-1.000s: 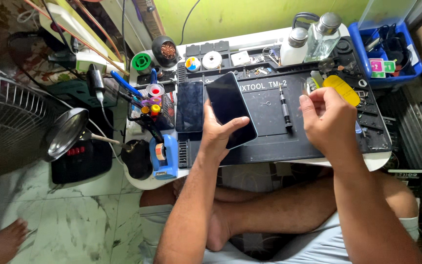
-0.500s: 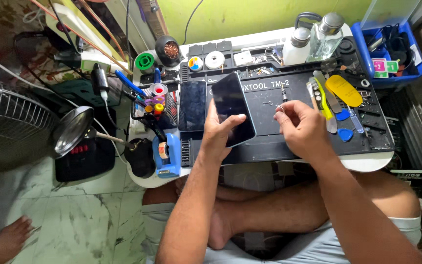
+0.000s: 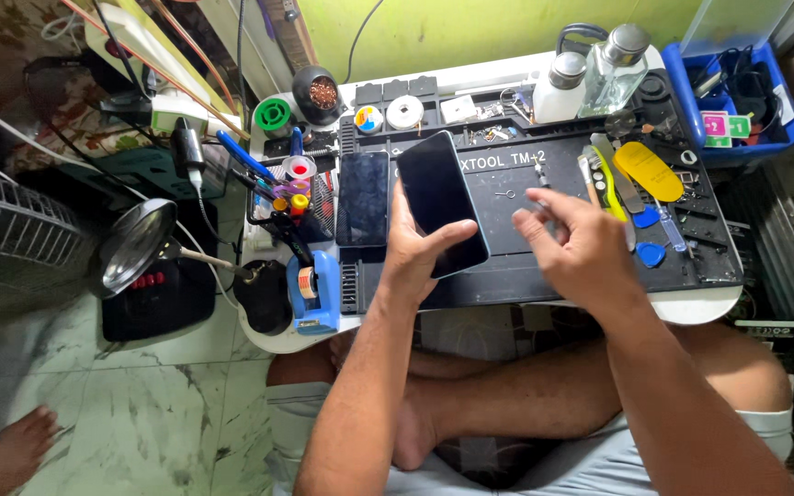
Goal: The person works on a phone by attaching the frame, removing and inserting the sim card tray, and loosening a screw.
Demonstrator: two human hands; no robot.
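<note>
Left fingers (image 3: 395, 216) wrapped around phone (image 3: 441, 202), right hand (image 3: 581, 248) beside

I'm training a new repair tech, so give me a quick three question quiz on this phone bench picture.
1. True or false: the left hand holds the dark phone.
2. What lies flat on the black mat just left of the held phone? A) a second dark phone B) a yellow pry tool
3. Which hand hovers over the mat's middle?

Key: 1 true. 2 A, the second dark phone. 3 the right hand.
</note>
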